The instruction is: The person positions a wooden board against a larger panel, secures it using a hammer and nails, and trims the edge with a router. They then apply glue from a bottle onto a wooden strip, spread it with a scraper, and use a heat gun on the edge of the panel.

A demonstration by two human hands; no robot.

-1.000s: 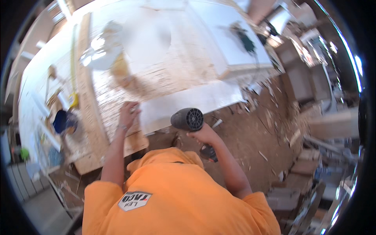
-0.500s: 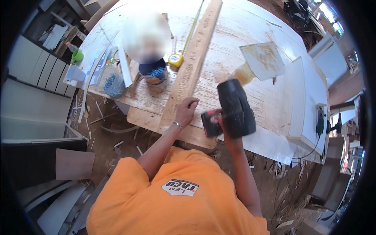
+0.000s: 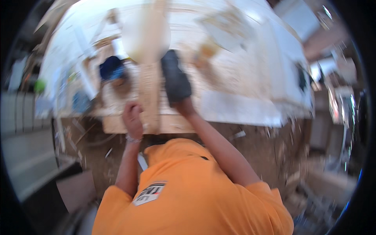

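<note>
My right hand [image 3: 185,106] grips a black cordless power tool [image 3: 175,76], held over the bench just right of a long wooden plank [image 3: 149,92]. Motion blur hides the tool's tip and its exact kind. To the plank's left is my left hand [image 3: 133,117], close to the bench's front edge. Its fingers are curled together, and anything small between them is too smeared to make out. Beyond that hand stands a dark blue tub [image 3: 111,67] with bright blue small pieces in it.
A clear tub [image 3: 81,102] stands on the left. Behind the tool are a stained pale board [image 3: 225,27] and a yellowish object [image 3: 208,48]. A white panel structure [image 3: 284,74] occupies the right side. Scraps litter the floor [image 3: 254,150] below.
The view has swung, so bench and plank appear turned and shifted left. My right hand has brought the tool leftward, close to the plank. My left hand now appears left of the plank.
</note>
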